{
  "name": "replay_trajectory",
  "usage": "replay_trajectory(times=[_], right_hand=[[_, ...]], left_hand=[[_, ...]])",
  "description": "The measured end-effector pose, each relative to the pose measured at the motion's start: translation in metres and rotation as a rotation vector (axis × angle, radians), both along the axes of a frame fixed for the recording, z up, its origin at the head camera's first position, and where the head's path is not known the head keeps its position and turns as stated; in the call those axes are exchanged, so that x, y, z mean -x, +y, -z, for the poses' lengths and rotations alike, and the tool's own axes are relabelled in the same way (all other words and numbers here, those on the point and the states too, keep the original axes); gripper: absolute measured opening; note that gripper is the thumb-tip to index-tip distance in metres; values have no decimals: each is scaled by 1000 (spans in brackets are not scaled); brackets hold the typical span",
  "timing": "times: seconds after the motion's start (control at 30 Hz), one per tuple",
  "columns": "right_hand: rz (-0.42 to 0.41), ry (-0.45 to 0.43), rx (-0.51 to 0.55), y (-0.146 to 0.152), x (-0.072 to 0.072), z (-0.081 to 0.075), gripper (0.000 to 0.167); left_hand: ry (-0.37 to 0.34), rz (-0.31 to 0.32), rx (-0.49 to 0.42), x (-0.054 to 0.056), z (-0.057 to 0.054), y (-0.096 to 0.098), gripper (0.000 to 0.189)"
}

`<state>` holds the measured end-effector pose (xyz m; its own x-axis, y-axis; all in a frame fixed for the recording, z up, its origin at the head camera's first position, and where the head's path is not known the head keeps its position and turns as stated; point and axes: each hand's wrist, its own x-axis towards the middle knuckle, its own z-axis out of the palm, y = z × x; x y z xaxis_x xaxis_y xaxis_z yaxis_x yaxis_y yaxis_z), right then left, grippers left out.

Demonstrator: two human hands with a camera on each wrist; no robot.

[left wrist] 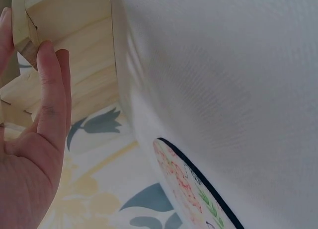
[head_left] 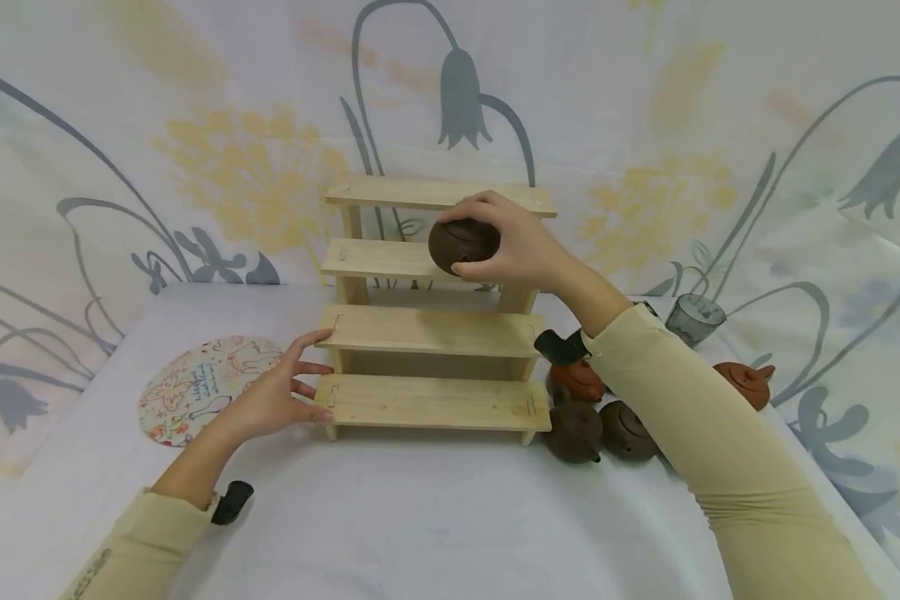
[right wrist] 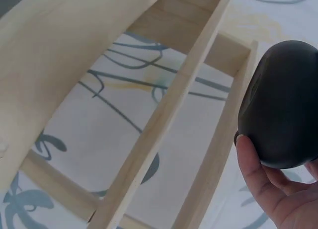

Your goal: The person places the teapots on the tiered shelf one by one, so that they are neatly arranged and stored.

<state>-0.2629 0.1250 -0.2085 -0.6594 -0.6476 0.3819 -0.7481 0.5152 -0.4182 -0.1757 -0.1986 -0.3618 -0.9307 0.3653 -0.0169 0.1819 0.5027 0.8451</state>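
A round, dark brown clay teapot is in my right hand; thumb and fingers grip it from the right. In the head view it overlaps the second-highest board of a four-tier wooden display stand. The right wrist view shows the dark teapot beside the stand's upper boards. My left hand holds the stand's left side, thumb at the lowest board and fingers up to the board above. In the left wrist view, that board's end lies between the fingers of the left hand.
Right of the stand are two dark teapots and a reddish-brown one, partly behind my sleeve. Another reddish teapot lies farther right. A round patterned mat is on the white tablecloth at left. A printed fabric hangs behind.
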Motion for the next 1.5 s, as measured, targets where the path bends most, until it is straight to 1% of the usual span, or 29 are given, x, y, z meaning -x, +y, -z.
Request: replay_trajectory(times=[0.23,0.47,0.6,0.73,0.9,1.1,1.2,1.3,1.5], right_hand=[[-15,11,23,-29,17,-11,50],[31,27,40,-45,38,-19,49],[65,28,22,-52,49,-20,49],[93,22,40,-57,58,-16,51],[128,30,79,-62,63,-13,52],[97,56,107,-67,65,-12,54],[93,38,127,-70,66,-10,57],[106,17,144,-73,67,-8,58],[132,5,165,-73,70,-6,60]], left_hand=[[-7,-17,7,-3,4,-3,105],[2,-16,11,-4,4,-2,103],[0,-19,14,-5,3,-1,103],[-3,-18,9,-5,4,2,103],[5,-13,9,-6,5,6,103],[1,-22,10,-6,5,7,104],[3,-24,12,-7,5,7,104],[8,-24,19,-7,5,8,104],[3,-17,19,-4,4,12,104]])
